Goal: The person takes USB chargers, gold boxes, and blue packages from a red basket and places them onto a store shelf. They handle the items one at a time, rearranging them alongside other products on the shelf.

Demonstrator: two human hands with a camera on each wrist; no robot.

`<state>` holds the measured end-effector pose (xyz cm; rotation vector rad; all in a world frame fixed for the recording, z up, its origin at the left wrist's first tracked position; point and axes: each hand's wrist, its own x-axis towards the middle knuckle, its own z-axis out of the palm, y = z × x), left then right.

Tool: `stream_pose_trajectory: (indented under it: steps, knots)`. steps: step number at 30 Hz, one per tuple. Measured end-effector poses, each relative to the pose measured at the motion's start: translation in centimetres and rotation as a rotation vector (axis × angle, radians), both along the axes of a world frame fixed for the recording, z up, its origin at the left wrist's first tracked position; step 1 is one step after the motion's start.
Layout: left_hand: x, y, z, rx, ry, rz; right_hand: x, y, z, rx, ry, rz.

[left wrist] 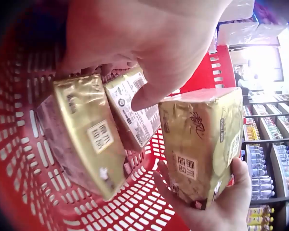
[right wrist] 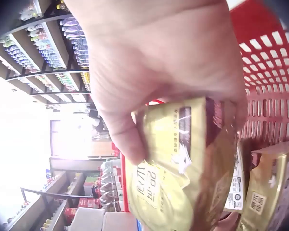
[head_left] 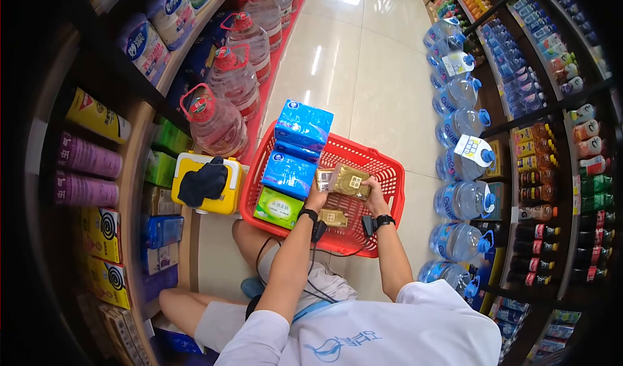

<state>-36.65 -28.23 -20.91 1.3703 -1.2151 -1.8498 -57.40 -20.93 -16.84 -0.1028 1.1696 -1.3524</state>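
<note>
My right hand [head_left: 376,200] grips a gold tissue pack [head_left: 351,182] by its end, raised over the red basket [head_left: 388,165]. In the left wrist view the fingers of that hand wrap the lower end of the pack [left wrist: 197,149]. My left hand [head_left: 316,197] pinches a second gold tissue pack [left wrist: 131,108], its thumb on the face with the barcode and its fingers partly hidden behind. A third gold pack [head_left: 333,218] lies in the basket near my wrists. Blue tissue packs [head_left: 289,174] and a green tissue pack [head_left: 278,207] fill the basket's left side.
Large water bottles with red caps [head_left: 217,129] line the left shelf. Blue-capped water bottles [head_left: 464,200] stand along the right shelf. A yellow and white box [head_left: 224,194] with a dark cloth [head_left: 203,182] on it sits left of the basket. Tiled floor [head_left: 337,54] stretches ahead.
</note>
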Motion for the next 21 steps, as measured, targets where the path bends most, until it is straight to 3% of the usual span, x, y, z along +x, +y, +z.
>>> stream_pose_trajectory:
  steps: [3, 6, 8, 10, 11, 12, 14, 15, 18, 21]
  knots:
    - [0.4, 0.1, 0.0, 0.169, -0.033, 0.011, 1.1, -1.0, -1.6, 0.009, -0.014, 0.039]
    - [-0.3, 1.0, -8.0, 0.145, -0.055, -0.004, 2.6, -0.9, -0.3, 0.087, 0.060, 0.130]
    - [0.8, 1.2, -5.1, 0.158, -0.064, -0.007, 2.6, -0.2, -0.2, 0.033, 0.010, 0.147]
    - [1.1, 1.6, -5.3, 0.417, 0.166, 0.130, 2.5, 0.7, 1.4, 0.101, 0.058, 0.164]
    - [1.3, 1.9, -1.6, 0.429, 0.169, 0.170, 2.1, 1.3, 0.9, 0.153, 0.034, 0.184]
    - [1.4, 2.1, -2.2, 0.504, 0.209, 0.173, 1.4, 1.8, -0.3, 0.187, 0.049, 0.229]
    - [1.3, 2.8, -4.8, 0.654, 0.284, 0.175, 1.7, 2.9, 2.6, 0.305, 0.062, 0.372]
    - [1.3, 2.7, -3.8, 0.788, 0.168, 0.155, 2.0, 3.3, 2.1, 0.298, 0.075, 0.347]
    - [1.4, 2.1, 0.7, 0.771, -0.075, -0.074, 2.1, 4.5, 1.0, 0.296, 0.119, 0.256]
    - [0.7, 1.9, -0.7, 0.617, -0.104, -0.121, 2.7, 4.5, 2.8, 0.276, 0.090, 0.167]
